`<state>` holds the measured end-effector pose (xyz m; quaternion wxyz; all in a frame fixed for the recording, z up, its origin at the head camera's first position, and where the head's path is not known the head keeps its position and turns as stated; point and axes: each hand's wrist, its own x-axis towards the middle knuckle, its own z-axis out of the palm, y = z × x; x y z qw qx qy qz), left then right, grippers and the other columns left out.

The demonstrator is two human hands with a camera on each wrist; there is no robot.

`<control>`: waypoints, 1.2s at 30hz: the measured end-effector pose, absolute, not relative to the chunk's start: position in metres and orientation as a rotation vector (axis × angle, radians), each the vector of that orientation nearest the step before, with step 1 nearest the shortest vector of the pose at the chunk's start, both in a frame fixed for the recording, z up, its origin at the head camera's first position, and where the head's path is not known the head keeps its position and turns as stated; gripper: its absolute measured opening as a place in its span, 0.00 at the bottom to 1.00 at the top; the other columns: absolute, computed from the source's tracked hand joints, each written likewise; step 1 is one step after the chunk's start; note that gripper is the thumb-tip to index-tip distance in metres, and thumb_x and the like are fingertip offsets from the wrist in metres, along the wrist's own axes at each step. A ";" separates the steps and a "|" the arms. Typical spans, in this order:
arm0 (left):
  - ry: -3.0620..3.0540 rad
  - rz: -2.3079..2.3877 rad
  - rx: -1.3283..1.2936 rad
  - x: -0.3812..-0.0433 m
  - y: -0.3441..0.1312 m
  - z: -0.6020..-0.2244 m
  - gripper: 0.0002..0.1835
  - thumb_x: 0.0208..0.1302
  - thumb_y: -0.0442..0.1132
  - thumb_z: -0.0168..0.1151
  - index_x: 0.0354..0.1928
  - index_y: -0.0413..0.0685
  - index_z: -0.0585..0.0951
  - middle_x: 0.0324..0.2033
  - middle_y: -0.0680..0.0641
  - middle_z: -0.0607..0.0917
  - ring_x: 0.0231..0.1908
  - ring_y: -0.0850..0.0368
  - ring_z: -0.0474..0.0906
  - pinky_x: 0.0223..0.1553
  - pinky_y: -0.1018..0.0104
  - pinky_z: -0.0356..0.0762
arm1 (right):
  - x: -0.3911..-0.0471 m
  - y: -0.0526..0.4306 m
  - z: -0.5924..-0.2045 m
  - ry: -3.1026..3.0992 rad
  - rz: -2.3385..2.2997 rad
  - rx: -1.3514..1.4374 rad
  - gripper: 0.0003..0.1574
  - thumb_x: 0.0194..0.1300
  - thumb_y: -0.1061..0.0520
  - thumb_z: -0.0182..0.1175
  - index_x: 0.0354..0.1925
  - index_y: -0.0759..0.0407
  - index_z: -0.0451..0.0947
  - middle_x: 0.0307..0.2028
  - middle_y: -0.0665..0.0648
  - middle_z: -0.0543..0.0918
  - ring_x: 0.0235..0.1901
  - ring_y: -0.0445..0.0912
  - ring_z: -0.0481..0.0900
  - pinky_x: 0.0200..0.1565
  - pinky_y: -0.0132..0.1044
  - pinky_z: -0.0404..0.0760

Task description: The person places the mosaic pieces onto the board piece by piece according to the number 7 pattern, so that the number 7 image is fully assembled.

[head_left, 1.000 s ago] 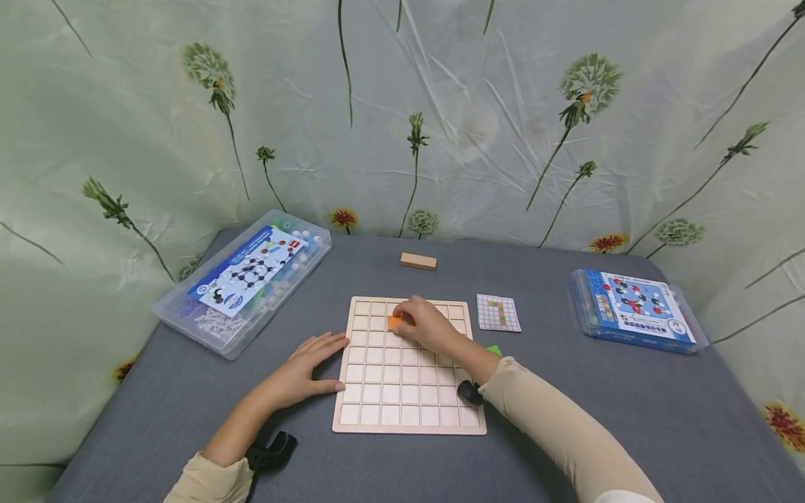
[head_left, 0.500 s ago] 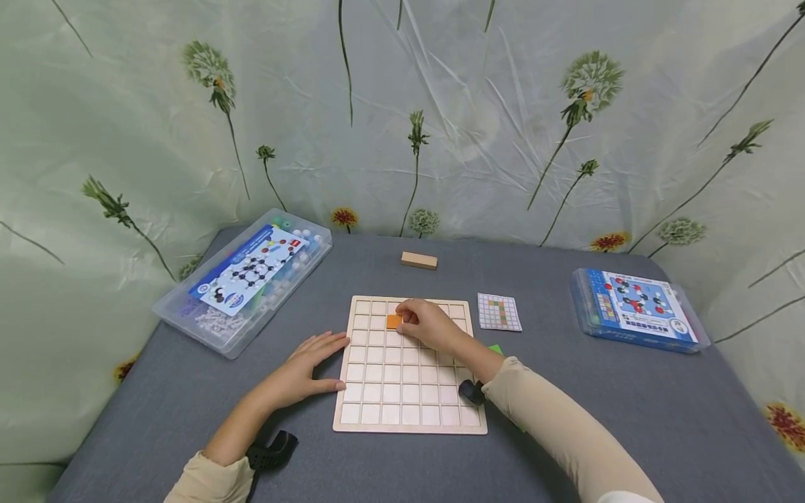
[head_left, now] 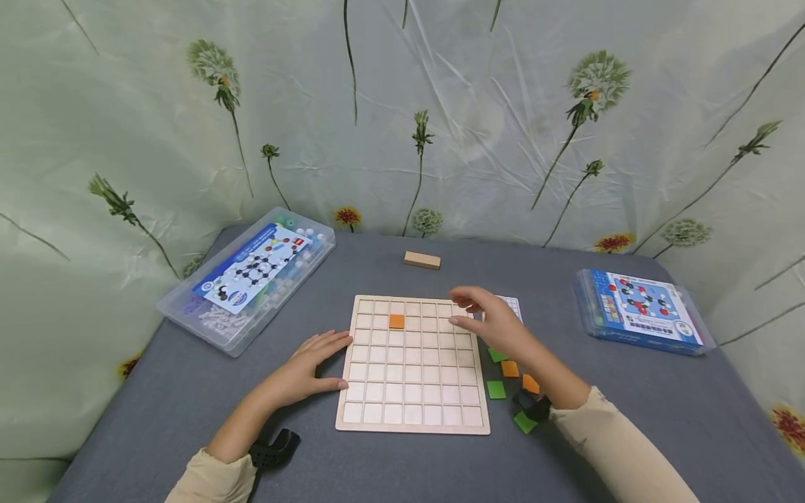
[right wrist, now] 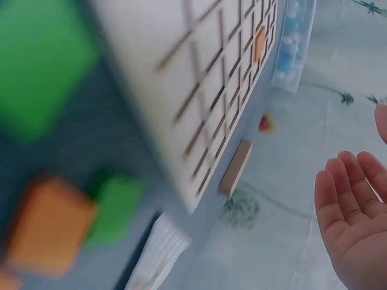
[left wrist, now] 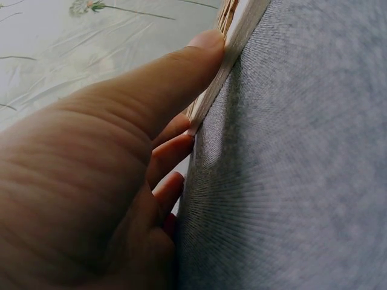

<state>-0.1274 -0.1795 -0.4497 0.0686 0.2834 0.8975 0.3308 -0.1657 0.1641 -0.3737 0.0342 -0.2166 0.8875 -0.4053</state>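
A wooden grid board (head_left: 411, 365) lies on the grey cloth, with one orange square tile (head_left: 396, 321) in a cell of its second row. My left hand (head_left: 300, 374) rests along the board's left edge, thumb and fingertips touching the rim, as the left wrist view also shows. Over the board's upper right corner hovers my right hand (head_left: 493, 323), its fingers loosely bent and holding nothing. Beneath and beside my right forearm lie green tiles (head_left: 496, 390) and orange tiles (head_left: 510, 369). The printed pattern card (head_left: 514, 305) is partly hidden behind my right hand.
A clear plastic case (head_left: 247, 279) of small parts stands at the back left. Another case with a blue label (head_left: 643, 311) is at the right. A wooden block (head_left: 422, 260) lies beyond the board, before the flowered backdrop (head_left: 472, 140).
My right hand has let go of the orange tile and moved right, off the middle of the board. The loose tiles by the right edge have come into sight. My left hand stays put.
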 end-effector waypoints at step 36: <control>2.696 0.992 0.829 -0.128 -0.180 -0.451 0.41 0.51 0.55 0.64 0.65 0.46 0.63 0.63 0.43 0.63 0.64 0.42 0.49 0.62 0.45 0.40 | -0.137 0.218 -0.414 2.934 -1.053 -0.424 0.17 0.56 0.59 0.63 0.44 0.64 0.76 0.34 0.55 0.77 0.34 0.47 0.77 0.36 0.38 0.78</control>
